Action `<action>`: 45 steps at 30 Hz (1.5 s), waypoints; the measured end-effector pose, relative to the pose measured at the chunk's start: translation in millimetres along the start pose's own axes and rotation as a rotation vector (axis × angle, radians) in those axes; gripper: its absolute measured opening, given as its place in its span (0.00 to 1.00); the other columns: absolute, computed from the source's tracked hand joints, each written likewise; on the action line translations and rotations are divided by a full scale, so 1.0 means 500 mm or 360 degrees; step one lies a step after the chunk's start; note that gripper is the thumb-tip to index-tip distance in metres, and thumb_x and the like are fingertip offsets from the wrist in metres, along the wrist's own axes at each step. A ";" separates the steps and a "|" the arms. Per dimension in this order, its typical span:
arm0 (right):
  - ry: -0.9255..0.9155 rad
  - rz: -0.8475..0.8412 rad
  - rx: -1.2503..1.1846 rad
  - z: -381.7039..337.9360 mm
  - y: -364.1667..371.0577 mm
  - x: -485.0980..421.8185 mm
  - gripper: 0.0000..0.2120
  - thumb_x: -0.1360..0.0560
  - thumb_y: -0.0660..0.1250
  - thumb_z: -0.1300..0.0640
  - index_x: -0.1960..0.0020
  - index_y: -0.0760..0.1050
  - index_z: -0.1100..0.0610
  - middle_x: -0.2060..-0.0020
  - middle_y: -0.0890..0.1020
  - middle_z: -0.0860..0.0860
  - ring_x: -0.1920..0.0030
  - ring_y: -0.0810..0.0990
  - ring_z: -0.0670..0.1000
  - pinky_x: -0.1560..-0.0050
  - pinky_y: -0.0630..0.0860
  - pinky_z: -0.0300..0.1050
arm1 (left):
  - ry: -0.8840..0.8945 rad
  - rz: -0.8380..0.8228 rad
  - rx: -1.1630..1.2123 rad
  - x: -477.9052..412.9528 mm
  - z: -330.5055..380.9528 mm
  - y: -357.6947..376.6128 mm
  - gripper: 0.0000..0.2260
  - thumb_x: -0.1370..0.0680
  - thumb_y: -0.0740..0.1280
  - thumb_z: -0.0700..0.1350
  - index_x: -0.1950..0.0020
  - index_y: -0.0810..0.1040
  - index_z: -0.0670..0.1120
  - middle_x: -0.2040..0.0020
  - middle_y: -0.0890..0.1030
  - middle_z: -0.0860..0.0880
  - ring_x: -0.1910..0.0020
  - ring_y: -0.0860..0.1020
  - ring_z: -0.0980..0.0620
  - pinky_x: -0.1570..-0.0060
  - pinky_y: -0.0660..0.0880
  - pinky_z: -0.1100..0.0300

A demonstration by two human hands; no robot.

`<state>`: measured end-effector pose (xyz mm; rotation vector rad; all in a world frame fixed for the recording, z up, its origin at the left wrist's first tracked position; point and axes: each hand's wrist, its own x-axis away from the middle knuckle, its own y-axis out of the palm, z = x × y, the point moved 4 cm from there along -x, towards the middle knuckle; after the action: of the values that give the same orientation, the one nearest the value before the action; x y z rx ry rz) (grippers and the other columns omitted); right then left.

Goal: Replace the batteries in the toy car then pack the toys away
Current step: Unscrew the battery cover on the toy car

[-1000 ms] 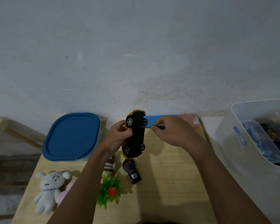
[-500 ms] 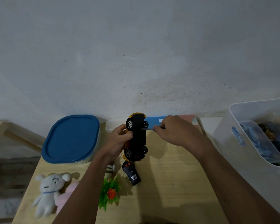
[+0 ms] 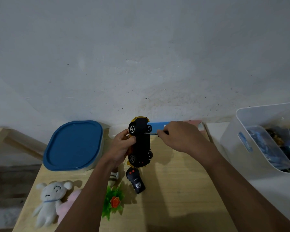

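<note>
Over a pale wooden table (image 3: 174, 190), we hold the toy car (image 3: 141, 143) up on its side in our left hand (image 3: 122, 148), fingers curled tight around its yellow body so that the black underside and all four wheels face us and to the right. The left forearm rises from the bottom of the view, wrist bent slightly inward. Our right hand (image 3: 181, 136) comes in from the right with its forearm slanting across the table, the fingers closed around the dark handle of a small screwdriver (image 3: 153, 133), whose thin metal shaft lies level and meets the car's underside near the upper pair of wheels. The car's long axis runs away from us toward the grey wall (image 3: 141, 56), one end pointing up at the wall, the other down at the table; it hangs clear of the tabletop, above the black remote control (image 3: 136, 181) lying just below it. To the left sit a container with a blue lid (image 3: 74, 144), a white plush toy (image 3: 49, 201) beside a pink one (image 3: 69, 203), and a green plastic plant with an orange flower (image 3: 114, 200). At the right, a white storage bin (image 3: 241, 148) holds a jumble of toys.
</note>
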<state>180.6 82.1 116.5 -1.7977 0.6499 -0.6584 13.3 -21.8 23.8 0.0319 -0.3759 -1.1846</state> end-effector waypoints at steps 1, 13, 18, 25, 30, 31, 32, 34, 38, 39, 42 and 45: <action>-0.0026 0.0028 0.0023 -0.003 -0.003 0.002 0.22 0.20 0.57 0.41 0.65 0.74 0.54 0.73 0.74 0.48 0.72 0.71 0.47 0.73 0.61 0.41 | 0.0003 0.0008 -0.0010 -0.001 0.000 -0.003 0.22 0.31 0.71 0.44 0.38 0.78 0.42 0.50 0.83 0.43 0.50 0.83 0.45 0.53 0.79 0.53; 0.0046 -0.0096 -0.0349 -0.006 -0.002 -0.006 0.22 0.21 0.58 0.43 0.68 0.70 0.56 0.77 0.68 0.49 0.76 0.65 0.48 0.72 0.62 0.42 | 0.0077 -0.0026 -0.0036 0.003 0.034 -0.012 0.21 0.31 0.70 0.43 0.39 0.77 0.41 0.53 0.84 0.46 0.52 0.83 0.48 0.56 0.80 0.57; -0.0057 -0.0088 -0.0406 -0.018 -0.014 -0.010 0.16 0.23 0.64 0.42 0.57 0.80 0.53 0.64 0.81 0.48 0.66 0.77 0.48 0.65 0.71 0.44 | 0.0108 -0.0005 -0.0108 0.005 0.051 -0.024 0.31 0.36 0.73 0.50 0.36 0.74 0.38 0.51 0.82 0.42 0.51 0.82 0.46 0.53 0.79 0.54; -0.0009 0.0007 -0.0423 -0.024 -0.026 -0.017 0.13 0.26 0.65 0.38 0.57 0.80 0.46 0.66 0.76 0.42 0.66 0.74 0.43 0.66 0.69 0.41 | 0.0131 -0.0013 -0.0067 0.013 0.063 -0.030 0.30 0.35 0.72 0.50 0.36 0.75 0.40 0.52 0.82 0.44 0.51 0.82 0.47 0.53 0.79 0.55; -0.0064 0.0090 -0.0241 -0.038 -0.036 -0.015 0.19 0.21 0.59 0.43 0.58 0.82 0.54 0.71 0.77 0.47 0.72 0.71 0.46 0.71 0.64 0.41 | 0.0157 0.0011 -0.0098 0.013 0.069 -0.036 0.28 0.34 0.72 0.50 0.36 0.76 0.41 0.54 0.83 0.47 0.53 0.82 0.49 0.55 0.79 0.56; -0.0103 0.0121 -0.0260 -0.041 -0.043 -0.011 0.15 0.22 0.61 0.43 0.53 0.83 0.49 0.65 0.81 0.45 0.67 0.76 0.45 0.68 0.68 0.41 | 0.0162 0.0018 -0.0098 0.014 0.071 -0.037 0.28 0.35 0.72 0.50 0.37 0.76 0.40 0.55 0.83 0.48 0.54 0.82 0.50 0.56 0.79 0.57; -0.0137 0.0147 -0.0297 -0.044 -0.049 -0.007 0.12 0.22 0.63 0.43 0.48 0.82 0.45 0.57 0.83 0.42 0.59 0.79 0.45 0.62 0.71 0.41 | 0.0168 0.0020 -0.0092 0.015 0.072 -0.037 0.27 0.35 0.72 0.50 0.38 0.76 0.40 0.56 0.83 0.49 0.56 0.82 0.51 0.57 0.79 0.58; -0.0198 0.0166 -0.0372 -0.051 -0.055 -0.002 0.10 0.24 0.66 0.44 0.44 0.80 0.42 0.49 0.82 0.41 0.49 0.79 0.44 0.55 0.73 0.41 | 0.0172 0.0020 -0.0080 0.018 0.074 -0.037 0.27 0.35 0.72 0.49 0.39 0.76 0.40 0.57 0.84 0.49 0.56 0.83 0.51 0.58 0.79 0.58; -0.0019 0.0005 -0.0508 -0.047 -0.038 -0.016 0.24 0.25 0.62 0.35 0.57 0.82 0.56 0.64 0.83 0.51 0.65 0.79 0.49 0.62 0.75 0.43 | 0.0187 0.0028 -0.0077 0.019 0.077 -0.037 0.26 0.34 0.72 0.49 0.38 0.76 0.41 0.53 0.84 0.46 0.53 0.83 0.48 0.55 0.79 0.56; 0.0032 -0.0031 -0.0526 -0.045 -0.034 -0.021 0.30 0.24 0.59 0.34 0.63 0.79 0.61 0.69 0.79 0.55 0.71 0.75 0.51 0.66 0.71 0.43 | 0.0191 0.0038 -0.0077 0.018 0.079 -0.036 0.26 0.34 0.72 0.49 0.38 0.77 0.41 0.53 0.84 0.46 0.52 0.83 0.48 0.54 0.79 0.55; 0.0026 0.0015 -0.0478 -0.050 -0.042 -0.026 0.29 0.22 0.60 0.39 0.68 0.75 0.62 0.73 0.77 0.58 0.74 0.73 0.56 0.70 0.70 0.45 | 0.0200 0.0056 -0.0075 0.018 0.085 -0.035 0.26 0.33 0.72 0.50 0.38 0.77 0.42 0.53 0.84 0.46 0.52 0.82 0.48 0.54 0.79 0.55; -0.0087 0.0102 -0.0563 -0.053 -0.062 -0.021 0.16 0.25 0.68 0.42 0.58 0.82 0.56 0.66 0.82 0.50 0.68 0.81 0.50 0.61 0.80 0.48 | 0.0206 0.0058 -0.0065 0.021 0.091 -0.038 0.26 0.33 0.72 0.50 0.38 0.77 0.42 0.52 0.83 0.45 0.51 0.82 0.47 0.53 0.79 0.55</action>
<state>158.1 81.0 152.0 -2.1018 0.8225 -0.4694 -14.3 -30.9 64.8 0.0656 -0.2371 -1.1473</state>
